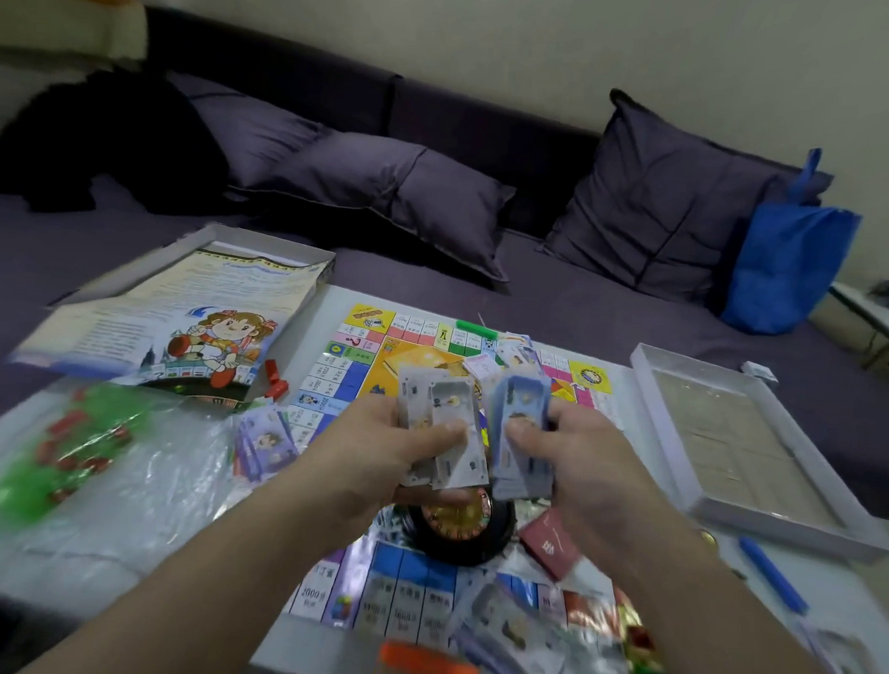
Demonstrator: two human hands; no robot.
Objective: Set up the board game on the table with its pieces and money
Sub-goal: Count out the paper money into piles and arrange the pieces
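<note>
Above the board (360,369), left hand (378,445) and right hand (574,452) each pinch thin, slippery paper money (449,427); grip stacks mid-length

Dim, flat indoor light here, with a faint green-grey cast over the wall (543,48) and no clear source showing. Shadows are soft: a dark pool sits under the cushions (387,193) behind the game board (361,364). Glare flares off the clear plastic bag (140,467) left of the board, and a glossy sheen smears the board's near edge. Motion blur is heavy: the bank notes (449,427) above the board are smudged, print on the board is barely readable, and the orange piece (426,664) at the board's near edge is a streak. Wide-angle bending curves the box tray (653,374) right of the board, and the corners go soft.
</note>
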